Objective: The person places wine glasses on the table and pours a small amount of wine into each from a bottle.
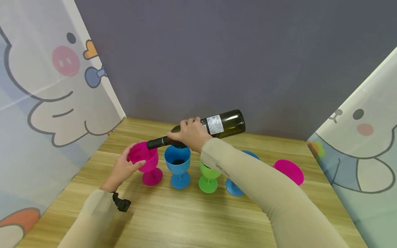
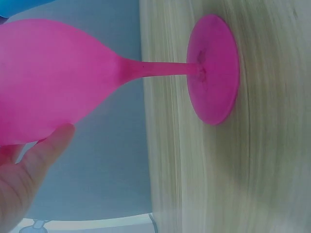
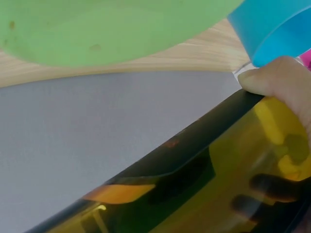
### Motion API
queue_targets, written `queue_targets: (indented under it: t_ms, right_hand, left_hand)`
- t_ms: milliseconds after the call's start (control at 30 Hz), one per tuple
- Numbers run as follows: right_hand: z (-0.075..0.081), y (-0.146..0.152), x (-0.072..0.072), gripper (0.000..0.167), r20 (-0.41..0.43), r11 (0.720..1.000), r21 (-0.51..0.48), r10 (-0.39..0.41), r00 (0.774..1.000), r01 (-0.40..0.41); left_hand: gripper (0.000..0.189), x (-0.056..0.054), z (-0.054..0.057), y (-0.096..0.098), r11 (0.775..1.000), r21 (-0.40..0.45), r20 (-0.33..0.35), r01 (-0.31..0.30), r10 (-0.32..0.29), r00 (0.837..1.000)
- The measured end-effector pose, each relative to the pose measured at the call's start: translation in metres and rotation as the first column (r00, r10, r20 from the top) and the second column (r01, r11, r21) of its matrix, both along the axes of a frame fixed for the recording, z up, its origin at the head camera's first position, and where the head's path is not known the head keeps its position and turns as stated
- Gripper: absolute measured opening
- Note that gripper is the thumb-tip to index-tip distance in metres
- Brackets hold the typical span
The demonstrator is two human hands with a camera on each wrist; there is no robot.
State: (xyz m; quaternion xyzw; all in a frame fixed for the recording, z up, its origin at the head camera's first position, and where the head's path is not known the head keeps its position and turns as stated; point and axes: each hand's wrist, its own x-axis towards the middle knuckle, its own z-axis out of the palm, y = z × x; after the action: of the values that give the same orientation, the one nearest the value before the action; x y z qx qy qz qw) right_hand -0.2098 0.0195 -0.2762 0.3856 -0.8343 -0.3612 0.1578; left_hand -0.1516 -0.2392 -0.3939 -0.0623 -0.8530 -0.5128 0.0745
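At the left end of a row of goblets, my left hand [image 1: 123,168] holds the bowl of a pink goblet [image 1: 151,163], thumb on the near side and fingers at the far rim. The goblet's foot [image 2: 214,70] rests on the table in the left wrist view. My right hand [image 1: 193,134] grips a dark green wine bottle [image 1: 232,123] round its shoulder, base raised to the right. The bottle tips down leftward, its mouth over the pink bowl, with a thin reddish streak just below it. Beside it stands a blue goblet [image 1: 180,168] with dark liquid inside.
A green goblet [image 1: 209,184] and a second blue goblet [image 1: 234,187] stand under my right forearm, partly hidden. Farther right is another pink goblet [image 1: 289,171]. A grey panel [image 1: 248,62] closes off the wooden table's [image 1: 183,220] back, with cartoon-printed sheets on both sides.
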Motion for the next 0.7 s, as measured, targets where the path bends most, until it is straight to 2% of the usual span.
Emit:
queue_targets:
  t_ms: [333,533,700]
  right_hand:
    - [0.0003,0.0051,0.0019,0.07,-0.083,0.998,0.041,0.046,0.995,-0.042]
    - [0.0016,0.0059,0.0034,0.067,-0.112,0.997,0.057,0.052,0.992,-0.045]
    - [0.0029,0.006,0.0034,0.065,-0.127,0.995,0.07,0.078,0.989,-0.069]
  left_hand:
    - [0.069,-0.0025,-0.0025,0.0025,0.999,-0.03,-0.024,-0.023,0.022,0.999]
    - [0.072,-0.0023,-0.0017,0.0023,1.0,-0.011,-0.002,0.001,-0.001,1.0]
    - [0.071,-0.002,-0.0023,0.0023,1.0,0.0,-0.01,0.002,-0.002,1.0]
